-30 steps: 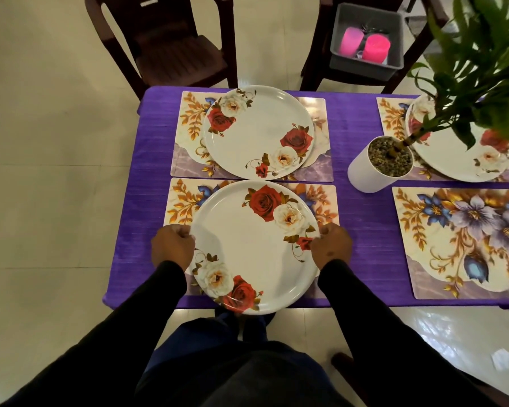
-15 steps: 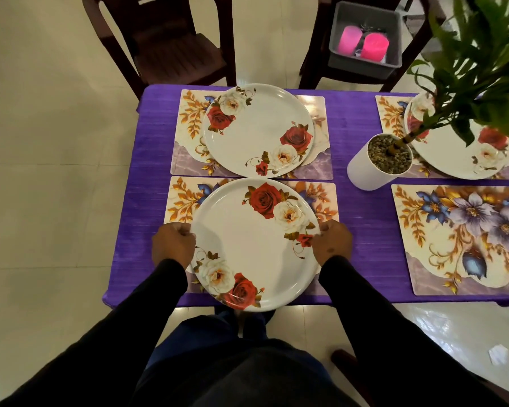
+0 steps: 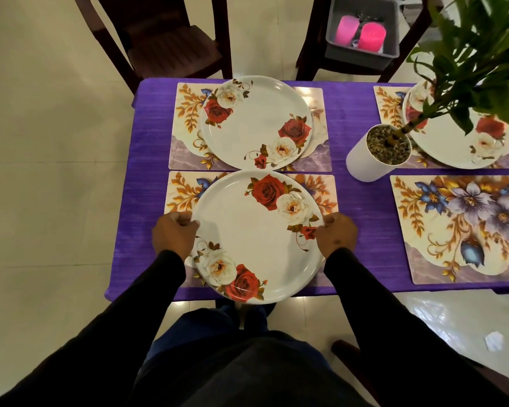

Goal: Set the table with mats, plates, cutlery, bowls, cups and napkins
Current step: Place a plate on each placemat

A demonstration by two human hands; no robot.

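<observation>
- Gripping opposite rims, the left hand (image 3: 174,237) and right hand (image 3: 337,236) are curled on the near plate (image 3: 257,235).
- Just beyond — a second plate (image 3: 256,123) is seen at frame centre-top.
- At right, a potted plant (image 3: 376,151) and a bare mat (image 3: 465,227) are seen.

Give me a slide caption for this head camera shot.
Both hands, left and right, hold a floral plate over the near mat.

Left hand (image 3: 175,236), right hand (image 3: 337,235) grip near plate (image 3: 256,239) over mat (image 3: 182,192).

A white rose-printed plate (image 3: 256,236) lies over the floral mat (image 3: 185,192) at 6 o'clock, gripped at both edges. 2 more plates sit on mats at 12 (image 3: 256,124) and 2 o'clock (image 3: 453,148); 1 mat (image 3: 459,227) at 3 o'clock lies bare.
</observation>
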